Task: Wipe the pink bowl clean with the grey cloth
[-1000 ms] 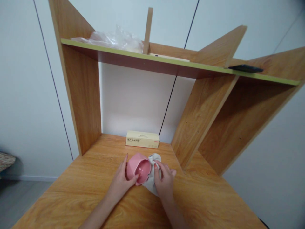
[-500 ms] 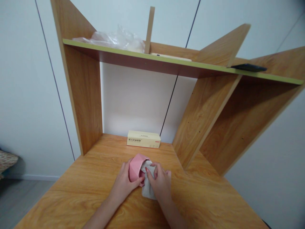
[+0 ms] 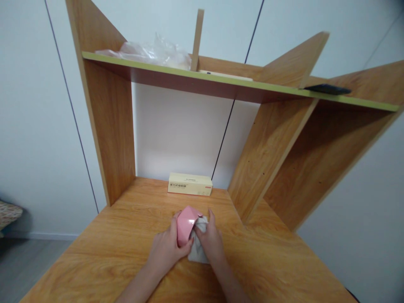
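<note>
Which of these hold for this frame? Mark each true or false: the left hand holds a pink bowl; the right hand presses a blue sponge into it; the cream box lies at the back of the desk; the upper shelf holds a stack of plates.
1. The left hand holds the pink bowl. True.
2. The right hand presses a blue sponge into it. False: it presses a pale grey cloth against the bowl.
3. The cream box lies at the back of the desk. True.
4. The upper shelf holds a stack of plates. False: it holds a clear plastic bag and a dark flat object.
</note>
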The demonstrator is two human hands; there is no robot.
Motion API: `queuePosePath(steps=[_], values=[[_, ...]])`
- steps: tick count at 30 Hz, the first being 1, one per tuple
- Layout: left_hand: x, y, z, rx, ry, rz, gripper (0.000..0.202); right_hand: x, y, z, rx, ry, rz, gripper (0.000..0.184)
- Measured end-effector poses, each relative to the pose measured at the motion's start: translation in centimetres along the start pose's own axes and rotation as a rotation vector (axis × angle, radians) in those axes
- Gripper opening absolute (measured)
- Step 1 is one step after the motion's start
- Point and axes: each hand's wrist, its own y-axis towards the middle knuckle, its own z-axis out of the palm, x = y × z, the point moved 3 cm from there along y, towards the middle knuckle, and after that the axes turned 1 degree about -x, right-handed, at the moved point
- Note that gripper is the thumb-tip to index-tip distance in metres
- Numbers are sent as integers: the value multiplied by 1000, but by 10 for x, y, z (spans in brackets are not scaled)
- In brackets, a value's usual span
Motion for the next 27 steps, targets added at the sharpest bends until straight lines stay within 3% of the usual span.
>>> queuePosePath(steps=[4, 7, 13, 20, 24, 27], values=[[2, 1, 3, 3, 15, 11, 65, 12, 0, -16, -158, -113, -153, 63], [4, 0, 5, -26, -16, 30, 66, 13, 0, -16, -150, -138, -222, 62], [0, -1, 2, -66, -58, 40, 64, 0, 3, -4, -90, -215, -140, 60], [-1, 0, -3, -51, -61, 89, 65, 15, -1, -20, -210, -164, -381, 63], [1, -1, -3, -50, -81, 151, 70, 11, -1, -18, -151, -108, -287, 73], [5, -1, -2, -76, -105, 151, 71, 4, 1, -10, -83, 4, -228, 69]])
